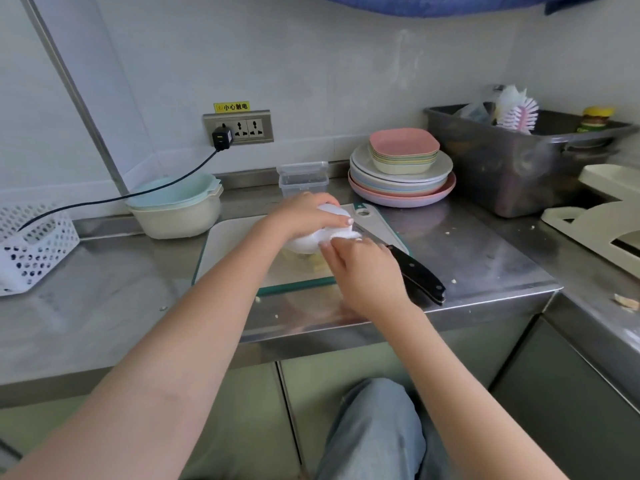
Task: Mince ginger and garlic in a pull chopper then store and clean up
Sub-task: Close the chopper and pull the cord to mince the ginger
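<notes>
The white pull chopper (311,239) stands on the white cutting board (232,244) in the middle of the steel counter. My left hand (304,214) lies over its lid and presses it down. My right hand (363,271) is at the chopper's right side, its fingers closed at the white pull handle. Pale chopped bits show dimly through the bowl beneath my hands. A black-handled knife (417,271) lies on the board's right edge, just right of my right hand. A clear lidded storage box (303,178) stands behind the board.
Stacked bowls (176,209) sit at the back left, a white perforated basket (31,247) far left. A black cable (138,192) runs from the wall socket. Stacked plates (401,174) and a grey tub (512,164) with a brush stand at the back right. Scraps dot the counter.
</notes>
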